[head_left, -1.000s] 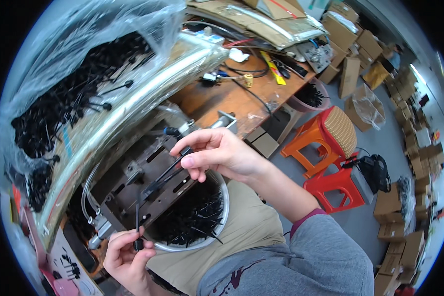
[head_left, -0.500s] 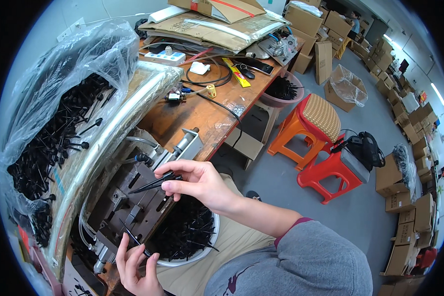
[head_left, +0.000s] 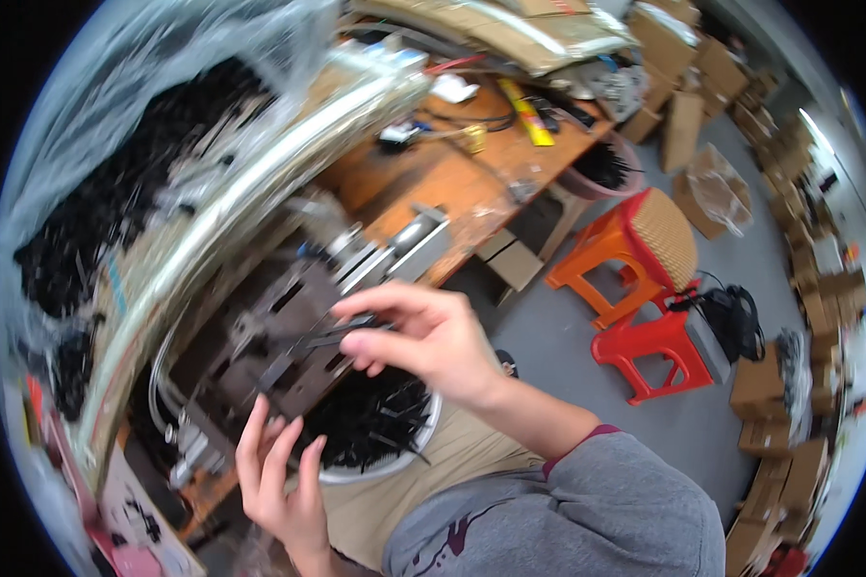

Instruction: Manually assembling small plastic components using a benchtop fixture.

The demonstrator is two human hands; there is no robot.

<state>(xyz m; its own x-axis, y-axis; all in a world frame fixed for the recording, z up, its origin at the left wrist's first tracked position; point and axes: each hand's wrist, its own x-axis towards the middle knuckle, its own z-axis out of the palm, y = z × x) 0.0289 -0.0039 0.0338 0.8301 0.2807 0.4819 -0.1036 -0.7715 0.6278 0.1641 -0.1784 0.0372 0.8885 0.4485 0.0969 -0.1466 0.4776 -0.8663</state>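
My right hand (head_left: 428, 337) pinches several thin black plastic stems (head_left: 329, 337) between thumb and fingers, above a dark metal fixture (head_left: 293, 288). The picture is smeared by motion, so their tips are unclear. At the near lower end of the fixture is my left hand (head_left: 284, 481), its fingers apart and nothing visible between them. A round white-rimmed basket (head_left: 433, 433) below the hands holds many similar black pieces (head_left: 370, 418).
A plastic-lined heap of black pieces (head_left: 87, 212) lies to the left behind a wrapped rim (head_left: 250, 173). Cables and a yellow packet (head_left: 526, 113) rest on the wooden table (head_left: 471, 207). Orange (head_left: 601, 260) and red (head_left: 654, 356) stools and cartons (head_left: 712, 192) stand rightward.
The view has shifted and blurred. My left hand no longer shows the thin black stem it held, and its fingers have spread. My right hand still pinches its stems, lower over the fixture.
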